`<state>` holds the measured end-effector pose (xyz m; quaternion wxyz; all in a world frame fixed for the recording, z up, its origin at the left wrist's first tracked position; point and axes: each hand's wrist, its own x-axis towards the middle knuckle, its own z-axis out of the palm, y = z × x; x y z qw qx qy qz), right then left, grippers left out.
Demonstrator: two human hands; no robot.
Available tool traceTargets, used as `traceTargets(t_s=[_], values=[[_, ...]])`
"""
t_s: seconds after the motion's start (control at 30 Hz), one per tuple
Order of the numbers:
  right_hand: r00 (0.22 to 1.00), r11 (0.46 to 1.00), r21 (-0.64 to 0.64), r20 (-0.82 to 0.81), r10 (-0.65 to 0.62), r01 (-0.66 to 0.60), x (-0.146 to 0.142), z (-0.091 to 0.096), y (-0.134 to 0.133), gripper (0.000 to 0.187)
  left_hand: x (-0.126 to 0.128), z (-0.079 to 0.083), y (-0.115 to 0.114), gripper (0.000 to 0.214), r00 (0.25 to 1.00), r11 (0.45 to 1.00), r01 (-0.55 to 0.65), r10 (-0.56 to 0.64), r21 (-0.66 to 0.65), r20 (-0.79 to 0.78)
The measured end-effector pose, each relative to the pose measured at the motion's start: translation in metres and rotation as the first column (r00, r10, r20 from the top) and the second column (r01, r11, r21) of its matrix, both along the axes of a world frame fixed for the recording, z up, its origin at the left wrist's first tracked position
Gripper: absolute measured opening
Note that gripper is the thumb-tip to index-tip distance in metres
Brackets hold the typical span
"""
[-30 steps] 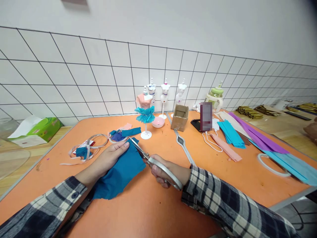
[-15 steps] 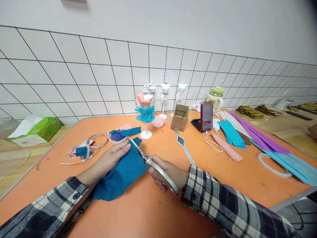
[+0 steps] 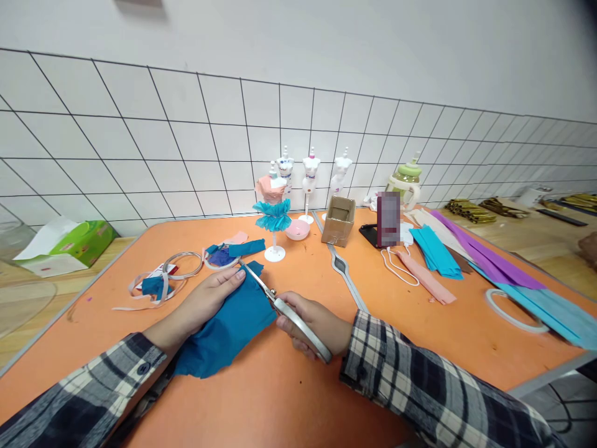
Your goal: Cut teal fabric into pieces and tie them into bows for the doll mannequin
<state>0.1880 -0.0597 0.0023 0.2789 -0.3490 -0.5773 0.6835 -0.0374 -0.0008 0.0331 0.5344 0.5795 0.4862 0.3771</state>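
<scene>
My left hand (image 3: pixel 212 298) pinches the upper left edge of a dark blue sheet of crepe paper (image 3: pixel 233 330), thumb on top. The sheet hangs at an angle above the table, with wavy edges at its lower end. In my right hand (image 3: pixel 310 320) are scissors (image 3: pixel 298 323) with pale grey handles, my fingers wrapped round them. Their blades lie across the upper part of the sheet, tips close to my left thumb. Just beyond stands a small white dress form (image 3: pixel 275 252) wearing a pink top and a ruffled turquoise skirt.
Behind are more dress forms (image 3: pixel 310 174), a pink bowl (image 3: pixel 297 230) and a cardboard box (image 3: pixel 338 221). A phone on a stand (image 3: pixel 388 218) and folded crepe paper strips (image 3: pixel 436 252) lie right. Ribbon rolls (image 3: pixel 183 264) and blue scraps sit left on the orange table (image 3: pixel 261 404).
The scissors' handles have come closer together and the blades have closed further across the blue sheet. My left hand stays almost in place.
</scene>
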Motion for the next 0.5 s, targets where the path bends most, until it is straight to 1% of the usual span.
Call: traceTargets(t_s=[0.13,0.23,0.27,0.3,0.33,0.37,0.4,0.43,0.47,0.5], values=[[1.000,1.000,-0.009,0.009,-0.004,0.004,0.001,0.002,0.001,0.044,0.002,-0.002,0.001,0.040,1.000,1.000,0.011,-0.011,-0.008,0.004],[0.999,0.998,-0.054,-0.042,0.009,-0.011,0.005,0.006,0.002,0.050,-0.001,0.000,0.002,0.041,1.000,1.000,0.018,-0.018,-0.012,0.021],[0.997,0.997,-0.074,-0.070,0.011,-0.016,0.006,0.008,0.003,0.052,-0.003,0.001,0.002,0.040,0.999,0.999,0.039,-0.039,-0.015,0.025],[0.995,0.995,-0.096,-0.094,0.010,-0.019,0.007,0.009,0.003,0.053,-0.007,0.003,0.002,0.037,0.996,0.996,0.084,-0.084,-0.022,0.020],[0.993,0.993,-0.120,-0.114,0.006,-0.020,0.008,0.010,0.004,0.053,-0.011,0.006,0.001,0.034,0.987,0.986,0.160,-0.160,-0.041,0.004],[0.992,0.989,-0.145,-0.125,0.002,-0.020,0.009,0.010,0.005,0.053,-0.014,0.008,0.001,0.030,0.964,0.962,0.262,-0.265,-0.077,-0.025],[0.992,0.986,-0.167,-0.123,0.000,-0.021,0.010,0.009,0.006,0.052,-0.018,0.011,0.000,0.026,0.919,0.916,0.379,-0.389,-0.134,-0.064],[0.993,0.983,-0.182,-0.116,0.003,-0.024,0.010,0.009,0.007,0.052,-0.021,0.015,-0.001,0.022,0.854,0.850,0.483,-0.510,-0.208,-0.100],[0.994,0.981,-0.191,-0.109,0.008,-0.029,0.010,0.008,0.008,0.053,-0.023,0.019,-0.002,0.018,0.800,0.797,0.539,-0.585,-0.271,-0.130],[0.994,0.980,-0.195,-0.105,0.018,-0.039,0.011,0.008,0.009,0.054,-0.025,0.023,-0.003,0.017,0.805,0.809,0.518,-0.571,-0.278,-0.160]])
